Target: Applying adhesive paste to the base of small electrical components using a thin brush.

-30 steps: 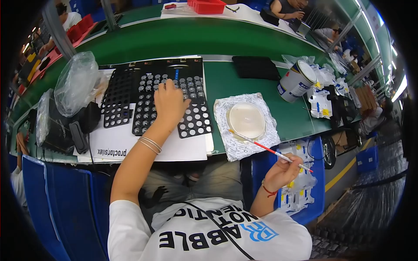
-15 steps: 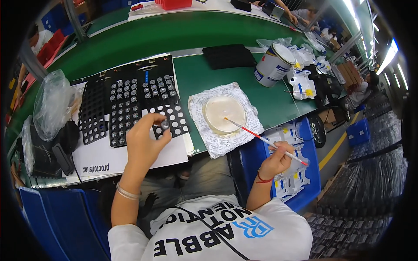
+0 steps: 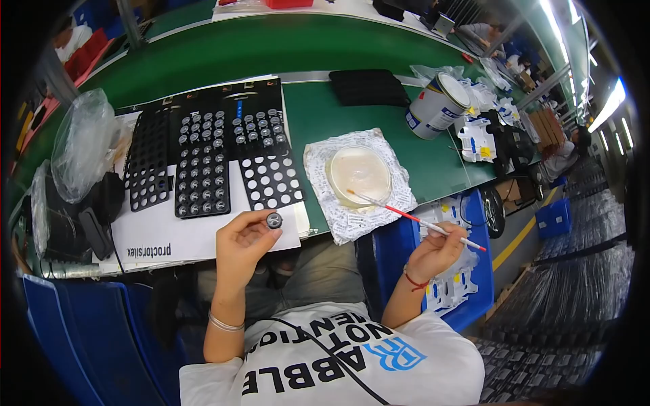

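Note:
My left hand [image 3: 242, 243] holds a small black round knob [image 3: 273, 220] between thumb and fingers, raised over the near edge of the table. My right hand [image 3: 435, 252] grips a thin red and white brush [image 3: 414, 218], whose tip rests in a shallow round dish of pale paste [image 3: 358, 174]. The dish sits on a crumpled printed sheet [image 3: 398, 196]. Black perforated trays [image 3: 203, 169] lie beyond my left hand, several holes filled with the same knobs; the nearest right tray [image 3: 273, 181] has open holes.
A tin can with a white lid [image 3: 437, 105] stands at the right on the green table [image 3: 318, 115]. A black pad [image 3: 369, 86] lies behind the dish. Clear plastic bags [image 3: 82, 143] and dark parts pile at the left. Blue bins [image 3: 447, 291] sit by my right arm.
My left hand has drawn back from the trays toward me, lifting one knob out. The brush tip has settled into the dish.

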